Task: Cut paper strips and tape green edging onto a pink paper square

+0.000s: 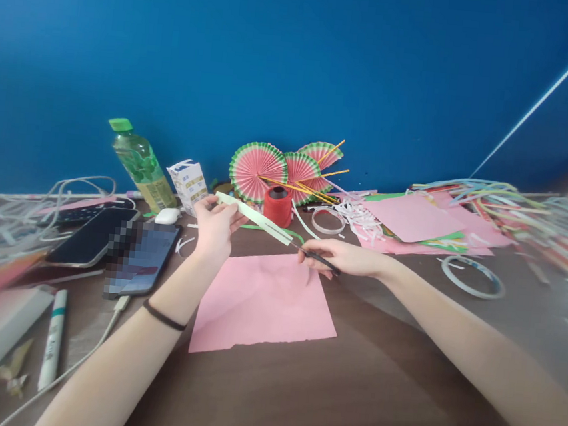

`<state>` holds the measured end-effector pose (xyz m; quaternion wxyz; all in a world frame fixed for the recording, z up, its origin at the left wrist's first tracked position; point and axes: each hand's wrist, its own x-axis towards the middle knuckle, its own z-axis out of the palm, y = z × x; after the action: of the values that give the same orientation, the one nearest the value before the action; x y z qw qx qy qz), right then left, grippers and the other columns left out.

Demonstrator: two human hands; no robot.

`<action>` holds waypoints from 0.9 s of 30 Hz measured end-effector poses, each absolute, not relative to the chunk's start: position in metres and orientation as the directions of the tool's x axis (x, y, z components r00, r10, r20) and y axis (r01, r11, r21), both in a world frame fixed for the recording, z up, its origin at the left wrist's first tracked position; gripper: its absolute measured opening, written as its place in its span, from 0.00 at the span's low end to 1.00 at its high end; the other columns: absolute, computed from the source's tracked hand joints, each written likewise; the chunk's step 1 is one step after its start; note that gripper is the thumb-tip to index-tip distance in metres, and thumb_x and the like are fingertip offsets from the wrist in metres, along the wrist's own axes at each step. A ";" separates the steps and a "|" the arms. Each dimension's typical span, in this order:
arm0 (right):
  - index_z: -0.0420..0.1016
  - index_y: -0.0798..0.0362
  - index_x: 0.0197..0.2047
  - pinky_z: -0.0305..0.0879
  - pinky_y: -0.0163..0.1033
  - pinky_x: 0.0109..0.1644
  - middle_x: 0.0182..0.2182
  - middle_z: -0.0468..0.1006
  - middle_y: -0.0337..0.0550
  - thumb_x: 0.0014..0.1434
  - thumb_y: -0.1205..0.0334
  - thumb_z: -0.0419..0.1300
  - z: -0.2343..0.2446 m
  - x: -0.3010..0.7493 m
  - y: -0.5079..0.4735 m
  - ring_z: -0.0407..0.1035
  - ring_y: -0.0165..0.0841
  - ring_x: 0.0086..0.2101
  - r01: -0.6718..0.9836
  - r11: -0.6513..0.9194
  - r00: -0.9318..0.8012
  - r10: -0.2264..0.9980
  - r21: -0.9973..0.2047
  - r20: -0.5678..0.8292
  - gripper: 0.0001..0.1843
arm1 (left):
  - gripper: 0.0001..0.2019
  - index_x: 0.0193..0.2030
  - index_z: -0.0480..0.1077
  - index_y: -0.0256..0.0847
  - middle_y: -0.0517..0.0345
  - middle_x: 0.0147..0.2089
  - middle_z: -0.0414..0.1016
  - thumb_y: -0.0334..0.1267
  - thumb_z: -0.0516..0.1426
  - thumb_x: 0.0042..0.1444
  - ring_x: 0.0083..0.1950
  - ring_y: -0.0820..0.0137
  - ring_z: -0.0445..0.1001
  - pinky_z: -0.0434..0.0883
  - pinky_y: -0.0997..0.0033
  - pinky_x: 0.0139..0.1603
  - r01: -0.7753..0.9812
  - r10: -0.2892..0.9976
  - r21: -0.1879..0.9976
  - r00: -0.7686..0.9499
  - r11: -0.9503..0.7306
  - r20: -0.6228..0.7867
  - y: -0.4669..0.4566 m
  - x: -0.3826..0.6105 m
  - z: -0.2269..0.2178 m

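Note:
My left hand [216, 228] pinches the upper left end of a pale green paper strip [258, 220], held up in a slant. Scissors [322, 261] with dark handles are in my right hand [327, 254], which is closed around them. Their blades reach into the strip's lower right end, where a lengthwise slit shows. Below both hands a pink paper sheet [265, 305] lies flat on the table, its near edge uneven. A red thread spool [278, 207] stands just behind the strip.
Pleated watermelon paper fans [258, 172] lean at the wall. Left are a green-capped bottle [142, 166], a small carton [187, 183], phones [146, 260], a marker [53, 341] and cables. To the right lie pink sheets [414, 215], tape rolls [473, 277] and coloured paper strips [529, 216].

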<state>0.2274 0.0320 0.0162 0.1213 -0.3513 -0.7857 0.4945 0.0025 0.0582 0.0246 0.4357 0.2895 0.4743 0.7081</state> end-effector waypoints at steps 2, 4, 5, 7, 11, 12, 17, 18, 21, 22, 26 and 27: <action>0.66 0.56 0.40 0.54 0.32 0.25 0.22 0.63 0.34 0.58 0.58 0.50 0.015 0.228 0.033 0.57 0.22 0.20 0.402 0.269 -0.729 0.672 -0.875 -0.128 0.12 | 0.17 0.36 0.51 0.44 0.68 0.26 0.67 0.21 0.53 0.46 0.25 0.75 0.74 0.73 0.74 0.29 -0.346 0.890 0.923 -0.457 -0.168 -0.009 0.059 0.002 0.024; 0.67 0.56 0.40 0.54 0.33 0.26 0.21 0.63 0.34 0.57 0.61 0.50 0.014 0.228 0.034 0.57 0.22 0.19 0.387 0.269 -0.730 0.674 -0.882 -0.115 0.11 | 0.18 0.37 0.51 0.44 0.67 0.27 0.67 0.21 0.53 0.46 0.26 0.75 0.74 0.73 0.73 0.30 -0.352 0.888 0.921 -0.460 -0.168 -0.014 0.059 0.001 0.025; 0.67 0.56 0.40 0.54 0.33 0.26 0.20 0.63 0.33 0.57 0.62 0.49 0.013 0.228 0.034 0.57 0.22 0.19 0.381 0.269 -0.731 0.674 -0.885 -0.110 0.11 | 0.18 0.37 0.50 0.44 0.67 0.27 0.67 0.21 0.53 0.45 0.26 0.74 0.75 0.73 0.73 0.30 -0.356 0.887 0.919 -0.461 -0.170 -0.015 0.059 0.001 0.025; 0.67 0.57 0.40 0.55 0.33 0.27 0.20 0.64 0.33 0.56 0.63 0.49 0.013 0.229 0.034 0.56 0.22 0.19 0.372 0.266 -0.730 0.676 -0.889 -0.103 0.10 | 0.19 0.37 0.50 0.44 0.67 0.28 0.67 0.21 0.54 0.45 0.28 0.74 0.75 0.73 0.72 0.31 -0.362 0.887 0.915 -0.461 -0.176 -0.012 0.059 0.001 0.025; 0.69 0.57 0.39 0.55 0.33 0.26 0.19 0.64 0.33 0.55 0.61 0.51 0.013 0.229 0.035 0.56 0.22 0.18 0.381 0.262 -0.714 0.693 -0.887 -0.102 0.11 | 0.19 0.37 0.48 0.45 0.70 0.28 0.66 0.22 0.53 0.44 0.28 0.75 0.76 0.73 0.72 0.32 -0.360 0.893 0.914 -0.451 -0.187 0.005 0.060 -0.001 0.023; 0.69 0.57 0.38 0.55 0.33 0.25 0.20 0.65 0.33 0.54 0.61 0.52 0.013 0.229 0.035 0.56 0.22 0.17 0.386 0.259 -0.709 0.698 -0.886 -0.105 0.11 | 0.20 0.36 0.48 0.46 0.71 0.27 0.66 0.22 0.53 0.44 0.28 0.75 0.75 0.73 0.72 0.32 -0.356 0.894 0.915 -0.448 -0.192 0.014 0.060 -0.001 0.023; 0.70 0.56 0.37 0.54 0.32 0.23 0.22 0.67 0.35 0.53 0.60 0.53 0.012 0.229 0.036 0.56 0.21 0.17 0.392 0.250 -0.690 0.717 -0.885 -0.103 0.11 | 0.20 0.36 0.49 0.46 0.72 0.25 0.66 0.24 0.55 0.41 0.27 0.75 0.75 0.73 0.70 0.34 -0.328 0.905 0.912 -0.415 -0.244 0.093 0.059 -0.002 0.021; 0.70 0.56 0.37 0.54 0.32 0.23 0.22 0.67 0.35 0.53 0.60 0.53 0.012 0.230 0.036 0.56 0.21 0.17 0.390 0.248 -0.688 0.718 -0.887 -0.102 0.11 | 0.19 0.35 0.50 0.46 0.71 0.25 0.67 0.24 0.55 0.41 0.27 0.75 0.75 0.72 0.71 0.34 -0.321 0.912 0.914 -0.396 -0.247 0.107 0.059 -0.002 0.020; 0.70 0.56 0.37 0.56 0.33 0.25 0.20 0.66 0.34 0.53 0.59 0.53 0.011 0.230 0.036 0.57 0.22 0.17 0.389 0.246 -0.686 0.721 -0.888 -0.100 0.11 | 0.14 0.34 0.60 0.41 0.64 0.28 0.71 0.29 0.58 0.40 0.29 0.74 0.75 0.71 0.71 0.35 -0.306 0.952 0.931 -0.286 -0.201 0.112 0.059 -0.002 0.019; 0.70 0.56 0.37 0.56 0.33 0.25 0.20 0.65 0.33 0.53 0.59 0.54 0.011 0.230 0.037 0.57 0.22 0.17 0.390 0.250 -0.684 0.723 -0.886 -0.097 0.11 | 0.13 0.34 0.63 0.40 0.62 0.30 0.72 0.31 0.59 0.39 0.30 0.74 0.74 0.71 0.72 0.36 -0.300 0.965 0.937 -0.241 -0.176 0.104 0.059 -0.002 0.018; 0.70 0.56 0.37 0.56 0.33 0.26 0.19 0.64 0.33 0.54 0.52 0.55 0.011 0.231 0.038 0.57 0.23 0.17 0.410 0.270 -0.674 0.733 -0.871 -0.090 0.15 | 0.15 0.35 0.71 0.35 0.57 0.32 0.73 0.36 0.62 0.37 0.32 0.75 0.73 0.69 0.72 0.40 -0.233 0.992 0.968 -0.109 -0.092 0.068 0.058 -0.002 0.016; 0.70 0.56 0.37 0.55 0.33 0.26 0.19 0.64 0.33 0.54 0.51 0.55 0.012 0.231 0.038 0.57 0.23 0.17 0.419 0.272 -0.670 0.736 -0.866 -0.094 0.16 | 0.16 0.36 0.72 0.35 0.58 0.31 0.73 0.36 0.63 0.37 0.31 0.75 0.72 0.69 0.72 0.40 -0.206 0.993 0.975 -0.098 -0.087 0.067 0.058 -0.002 0.016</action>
<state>0.2310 0.0375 0.0116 0.1661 -0.3704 -0.7799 0.4764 -0.0024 0.0583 0.0157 0.5069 0.4403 0.4469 0.5912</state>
